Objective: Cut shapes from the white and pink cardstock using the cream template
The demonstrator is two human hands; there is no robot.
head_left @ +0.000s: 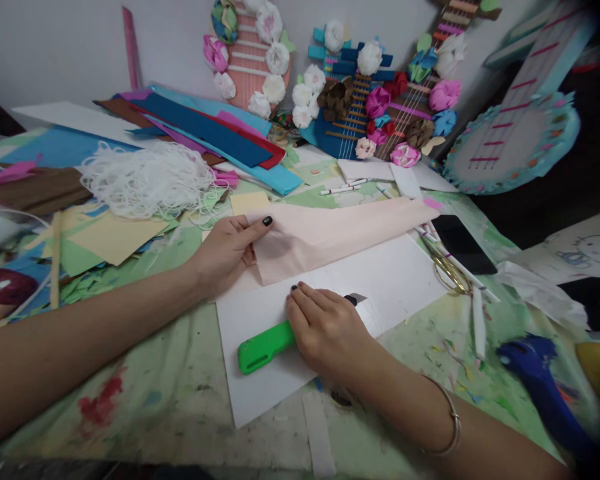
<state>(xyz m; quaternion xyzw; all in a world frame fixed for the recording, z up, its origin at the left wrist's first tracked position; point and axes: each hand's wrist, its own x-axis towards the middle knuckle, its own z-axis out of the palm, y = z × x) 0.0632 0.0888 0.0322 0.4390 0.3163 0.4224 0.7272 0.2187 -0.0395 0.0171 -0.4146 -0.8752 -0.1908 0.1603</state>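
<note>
Pale pink paper (330,233): one sheet, centre of the frame, its left end raised above a white board (405,273) on the table (180,373).
Done so far: the paper appears to be at an early stage; whether it has been cut cannot be told.
Left undone: the sheet looks plain, with no flower or string on it, and joins none of the models in view.
Left hand (233,250): grip pinched closed on the paper's left end, thumb on top, fingers behind.
Right hand (330,327): palm down over one green cutter (267,348), hiding its middle; the blade tip shows beyond the hand. How tightly this grip wraps the handle cannot be told.
Stringed models: four across the top, seemingly complete: a pink model (247,83), a blue model (320,139), a brown model (417,100) and a light blue model (510,133). The first three carry paper flowers.
White string: one heap (147,180), upper left.
Right side: one black phone (463,243), one pair of gold-handled scissors (450,272), one blue glue gun (543,380).
White pens (341,190): at least four; overlap prevents an exact count.
</note>
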